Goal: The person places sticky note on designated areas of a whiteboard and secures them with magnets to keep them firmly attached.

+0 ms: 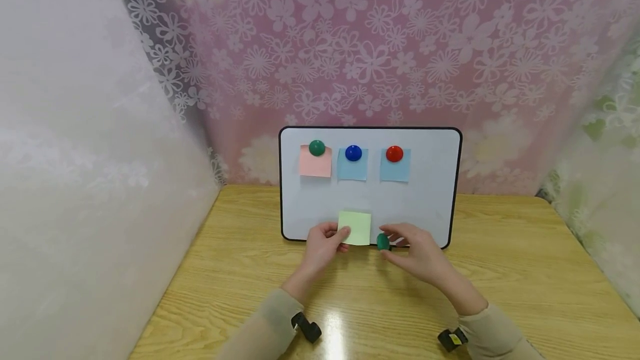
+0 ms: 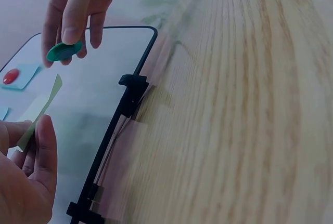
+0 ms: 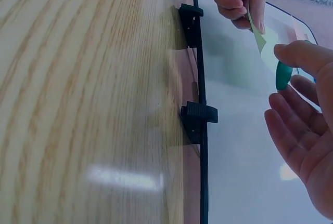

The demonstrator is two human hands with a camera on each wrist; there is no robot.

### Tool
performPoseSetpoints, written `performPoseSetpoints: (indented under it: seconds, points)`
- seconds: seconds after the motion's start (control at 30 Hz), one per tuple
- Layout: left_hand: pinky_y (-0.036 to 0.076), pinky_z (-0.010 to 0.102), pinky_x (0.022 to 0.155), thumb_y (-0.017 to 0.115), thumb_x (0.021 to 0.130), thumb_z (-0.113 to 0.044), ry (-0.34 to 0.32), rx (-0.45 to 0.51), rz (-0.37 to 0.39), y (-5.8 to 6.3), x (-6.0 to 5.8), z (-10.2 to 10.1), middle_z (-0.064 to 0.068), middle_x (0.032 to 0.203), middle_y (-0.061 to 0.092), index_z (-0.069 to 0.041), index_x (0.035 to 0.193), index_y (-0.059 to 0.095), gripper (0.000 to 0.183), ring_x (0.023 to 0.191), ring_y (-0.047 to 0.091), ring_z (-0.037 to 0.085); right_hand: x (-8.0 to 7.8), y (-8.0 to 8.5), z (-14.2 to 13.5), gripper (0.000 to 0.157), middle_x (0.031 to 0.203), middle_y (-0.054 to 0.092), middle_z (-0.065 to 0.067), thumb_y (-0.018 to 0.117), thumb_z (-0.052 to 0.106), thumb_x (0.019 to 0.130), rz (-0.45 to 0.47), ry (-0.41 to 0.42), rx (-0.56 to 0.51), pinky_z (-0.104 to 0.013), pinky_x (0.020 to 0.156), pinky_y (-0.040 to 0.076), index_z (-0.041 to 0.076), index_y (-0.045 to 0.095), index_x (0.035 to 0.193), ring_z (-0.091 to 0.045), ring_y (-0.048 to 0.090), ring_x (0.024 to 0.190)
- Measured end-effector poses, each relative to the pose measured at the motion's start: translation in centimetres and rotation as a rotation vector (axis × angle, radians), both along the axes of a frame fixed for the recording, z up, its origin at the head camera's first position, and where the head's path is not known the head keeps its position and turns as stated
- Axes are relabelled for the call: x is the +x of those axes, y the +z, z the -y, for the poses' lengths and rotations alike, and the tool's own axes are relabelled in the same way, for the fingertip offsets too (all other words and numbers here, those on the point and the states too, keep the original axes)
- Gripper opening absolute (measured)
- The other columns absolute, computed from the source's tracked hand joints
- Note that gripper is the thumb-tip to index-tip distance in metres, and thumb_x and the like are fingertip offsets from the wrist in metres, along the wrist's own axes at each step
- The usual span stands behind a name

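My left hand [image 1: 324,244] pinches a light green sticky note [image 1: 356,226] by its left edge, thumb in front. The note is in front of the lower part of a whiteboard [image 1: 430,193] with a black frame. To its right, my right hand [image 1: 417,251] holds a round green magnet [image 1: 383,241] between thumb and fingertips. In the right wrist view the green magnet [image 3: 283,75] stands edge-on, close to the sticky note [image 3: 257,37]. The left wrist view shows the note [image 2: 41,112] slightly bent between thumb and fingers.
On the board's upper part, a green magnet [image 1: 317,148] holds a pink note [image 1: 315,169], while a blue magnet [image 1: 353,153] and a red magnet [image 1: 394,153] hold blue notes. Black clip feet [image 3: 200,112] support the board's lower edge on the wooden table [image 1: 240,282].
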State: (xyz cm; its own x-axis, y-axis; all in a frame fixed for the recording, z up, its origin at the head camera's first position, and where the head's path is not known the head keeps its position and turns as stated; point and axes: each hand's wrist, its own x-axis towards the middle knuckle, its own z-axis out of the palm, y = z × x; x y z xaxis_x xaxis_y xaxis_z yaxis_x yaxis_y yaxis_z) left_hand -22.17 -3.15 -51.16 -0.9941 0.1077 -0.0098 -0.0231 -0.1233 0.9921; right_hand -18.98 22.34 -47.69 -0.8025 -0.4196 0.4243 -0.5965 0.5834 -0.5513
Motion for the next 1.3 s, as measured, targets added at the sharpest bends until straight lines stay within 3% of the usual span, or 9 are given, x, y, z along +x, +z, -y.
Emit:
performPoseSetpoints:
  seconds: [0.17, 0.33, 0.5, 0.7, 0.93, 1.1, 1.3]
  points:
    - [0.065, 0.038, 0.069, 0.079, 0.1, -0.016, -0.002, 0.016, -0.008, -0.3, -0.1, -0.8, 0.012, 0.089, 0.075, 0.006, 0.107, 0.074, 0.023, 0.067, 0.073, 0.021, -0.1, -0.1, 0.0, 0.05, 0.118, 0.074, -0.008, 0.091, 0.003, 0.085, -0.053, -0.04, -0.035, -0.036, 0.077, 0.064, 0.0, 0.071, 0.13, -0.025, 0.073, 0.096]
    - [0.065, 0.038, 0.07, 0.078, 0.101, -0.016, 0.005, 0.043, 0.003, -0.3, -0.2, -1.4, 0.012, 0.09, 0.074, 0.006, 0.106, 0.073, 0.024, 0.07, 0.075, 0.026, -0.1, -0.2, 0.2, 0.043, 0.117, 0.073, -0.006, 0.091, 0.004, 0.085, -0.075, -0.064, -0.063, -0.035, 0.076, 0.064, 0.004, 0.074, 0.125, -0.025, 0.073, 0.094]
    - [0.065, 0.035, 0.068, 0.078, 0.101, -0.015, 0.024, 0.058, 0.017, -0.3, -0.3, -2.0, 0.012, 0.089, 0.074, 0.006, 0.106, 0.072, 0.023, 0.071, 0.076, 0.029, -0.1, -0.2, 0.4, 0.045, 0.117, 0.073, -0.007, 0.091, 0.003, 0.085, -0.075, -0.085, -0.084, -0.037, 0.076, 0.065, 0.003, 0.074, 0.126, -0.025, 0.072, 0.096]
    - [0.065, 0.037, 0.068, 0.079, 0.1, -0.013, 0.036, 0.073, 0.024, -0.3, -0.3, -2.5, 0.013, 0.089, 0.074, 0.006, 0.106, 0.072, 0.021, 0.066, 0.073, 0.02, -0.4, -0.3, 0.7, 0.053, 0.117, 0.073, -0.011, 0.092, 0.003, 0.084, -0.1, -0.104, -0.097, -0.042, 0.075, 0.065, -0.001, 0.07, 0.132, -0.028, 0.073, 0.097]
    - [0.065, 0.039, 0.069, 0.08, 0.099, -0.013, 0.046, 0.072, 0.018, -0.6, -0.5, -3.0, 0.015, 0.09, 0.075, 0.006, 0.105, 0.073, 0.02, 0.074, 0.076, 0.036, -0.7, -0.2, 0.9, 0.046, 0.119, 0.072, -0.01, 0.091, 0.005, 0.086, -0.112, -0.109, -0.108, -0.04, 0.076, 0.065, 0.001, 0.073, 0.128, -0.028, 0.073, 0.098]
    - [0.065, 0.038, 0.067, 0.079, 0.1, -0.013, 0.044, 0.076, 0.019, -0.6, -0.5, -3.2, 0.017, 0.09, 0.075, 0.006, 0.104, 0.073, 0.02, 0.071, 0.075, 0.03, -0.8, -0.2, 0.9, 0.045, 0.119, 0.072, -0.009, 0.091, 0.005, 0.086, -0.112, -0.113, -0.118, -0.039, 0.076, 0.065, 0.002, 0.073, 0.127, -0.028, 0.073, 0.099]
    - [0.065, 0.053, 0.076, 0.079, 0.1, -0.016, 0.045, 0.069, 0.013, -0.8, -0.7, -3.3, 0.017, 0.091, 0.075, 0.005, 0.105, 0.074, 0.022, 0.07, 0.075, 0.027, -1.0, -0.6, 0.8, 0.045, 0.118, 0.071, -0.011, 0.091, 0.004, 0.085, -0.143, -0.128, -0.124, -0.041, 0.073, 0.065, 0.002, 0.073, 0.126, -0.029, 0.073, 0.097]
